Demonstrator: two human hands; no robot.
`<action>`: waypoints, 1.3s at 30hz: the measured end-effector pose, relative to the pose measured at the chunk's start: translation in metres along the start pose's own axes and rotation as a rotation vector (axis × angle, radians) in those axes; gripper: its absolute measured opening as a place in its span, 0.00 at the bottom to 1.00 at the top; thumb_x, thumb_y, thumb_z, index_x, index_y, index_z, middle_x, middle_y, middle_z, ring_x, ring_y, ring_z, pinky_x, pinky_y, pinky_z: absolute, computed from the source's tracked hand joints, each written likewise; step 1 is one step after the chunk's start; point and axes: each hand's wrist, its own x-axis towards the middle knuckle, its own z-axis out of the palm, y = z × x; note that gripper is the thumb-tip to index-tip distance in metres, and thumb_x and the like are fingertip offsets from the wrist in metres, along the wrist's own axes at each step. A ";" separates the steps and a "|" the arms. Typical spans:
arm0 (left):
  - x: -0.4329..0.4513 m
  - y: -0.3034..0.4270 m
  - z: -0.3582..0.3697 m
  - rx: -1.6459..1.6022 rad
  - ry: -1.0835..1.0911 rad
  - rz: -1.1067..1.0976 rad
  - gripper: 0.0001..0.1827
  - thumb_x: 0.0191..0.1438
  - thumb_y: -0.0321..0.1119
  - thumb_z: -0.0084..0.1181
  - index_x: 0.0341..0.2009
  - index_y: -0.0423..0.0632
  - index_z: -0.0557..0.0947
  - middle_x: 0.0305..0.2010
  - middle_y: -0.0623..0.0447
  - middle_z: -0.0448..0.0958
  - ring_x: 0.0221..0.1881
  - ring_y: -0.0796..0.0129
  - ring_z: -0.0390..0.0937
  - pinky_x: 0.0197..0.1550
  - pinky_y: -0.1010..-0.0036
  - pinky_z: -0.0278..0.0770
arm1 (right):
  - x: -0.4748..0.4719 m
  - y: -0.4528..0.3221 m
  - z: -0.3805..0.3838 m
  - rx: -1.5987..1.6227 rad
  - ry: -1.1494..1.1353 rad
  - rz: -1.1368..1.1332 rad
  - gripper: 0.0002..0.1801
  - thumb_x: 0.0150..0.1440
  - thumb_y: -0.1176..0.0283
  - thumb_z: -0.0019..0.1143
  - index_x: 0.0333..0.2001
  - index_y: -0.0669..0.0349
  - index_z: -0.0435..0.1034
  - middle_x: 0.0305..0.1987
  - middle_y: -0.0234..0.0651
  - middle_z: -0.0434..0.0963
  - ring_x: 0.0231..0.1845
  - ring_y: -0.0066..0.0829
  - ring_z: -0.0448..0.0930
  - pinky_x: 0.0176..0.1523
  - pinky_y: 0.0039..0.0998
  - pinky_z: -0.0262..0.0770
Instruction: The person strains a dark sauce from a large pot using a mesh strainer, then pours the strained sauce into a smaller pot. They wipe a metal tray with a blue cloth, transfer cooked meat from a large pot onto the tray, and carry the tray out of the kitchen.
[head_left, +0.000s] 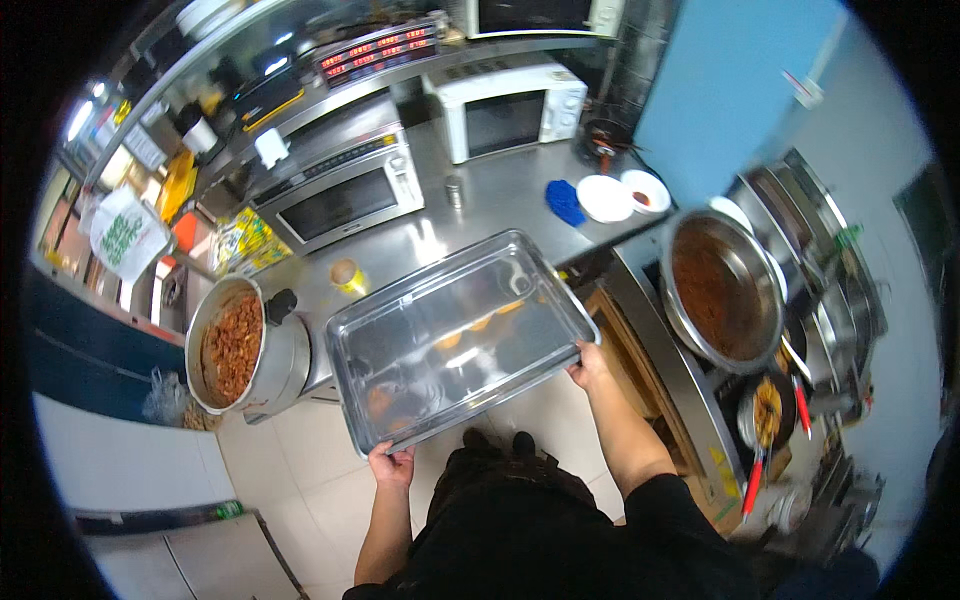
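A large rectangular stainless-steel tray (420, 307) is held out in front of me, over the floor and the front edge of the steel counter. Its shiny inside carries reflections and no food shows in it. My left hand (392, 465) grips the near left corner, thumb on the rim. At the near right corner, my right hand (589, 366) is closed around the rim. The tray slants, its right end farther from my body. Just beyond its far left edge stands a yellow cup (349, 277). To its left is a pot (192, 375) of browned, chunky food.
A microwave (341, 201) and a white microwave (502, 112) stand on the steel counter (480, 206). White bowls (604, 199) sit beside a blue cloth (564, 202). On the right are a large steel bowl (679, 330) with brown residue and a red-handled strainer (752, 487).
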 end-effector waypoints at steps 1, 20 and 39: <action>0.006 0.003 -0.001 -0.009 0.041 -0.011 0.23 0.38 0.25 0.52 0.45 0.44 0.74 0.47 0.47 0.76 0.48 0.52 0.74 0.52 0.54 0.73 | 0.002 -0.007 0.012 0.011 0.056 0.003 0.17 0.61 0.73 0.40 0.54 0.64 0.62 0.50 0.42 0.72 0.50 0.38 0.74 0.53 0.43 0.75; 0.116 -0.022 0.077 0.095 0.268 0.022 0.17 0.55 0.33 0.48 0.47 0.37 0.72 0.43 0.42 0.76 0.45 0.50 0.76 0.48 0.51 0.77 | 0.256 -0.223 0.212 -1.814 0.268 -0.948 0.36 0.46 0.75 0.54 0.61 0.63 0.55 0.61 0.57 0.62 0.60 0.55 0.64 0.65 0.46 0.59; 0.123 -0.024 0.055 0.280 0.208 -0.128 0.16 0.54 0.35 0.49 0.46 0.44 0.74 0.40 0.50 0.76 0.44 0.59 0.75 0.48 0.55 0.75 | 0.171 -0.233 0.319 -0.556 -0.451 -0.469 0.22 0.49 0.77 0.54 0.50 0.65 0.70 0.44 0.38 0.77 0.44 0.31 0.76 0.51 0.30 0.72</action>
